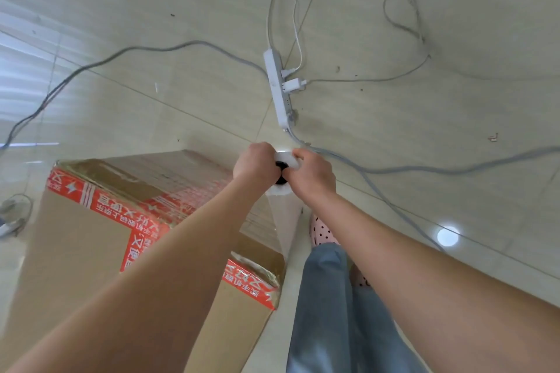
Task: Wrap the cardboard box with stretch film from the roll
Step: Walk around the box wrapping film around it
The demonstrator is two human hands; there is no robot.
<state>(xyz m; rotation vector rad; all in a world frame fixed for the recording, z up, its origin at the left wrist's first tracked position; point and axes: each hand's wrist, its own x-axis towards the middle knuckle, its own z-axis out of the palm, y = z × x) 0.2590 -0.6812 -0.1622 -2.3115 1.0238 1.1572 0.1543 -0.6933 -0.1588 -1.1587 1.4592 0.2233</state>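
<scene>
Pale tiled floor [424,136] crossed by cables [181,45] fills the head view, with a power strip [277,91] beyond my hands. Both hands curl tightly round the roll [287,157], my left hand [256,163] on the side toward the box and my right hand [313,174] on the outer side. The roll looks upright, end-on to me. The cardboard box [91,236] stands down to the left of it, and stretch film [288,221] runs down to the box's right-hand edge. I judge the next pull goes round that edge.
</scene>
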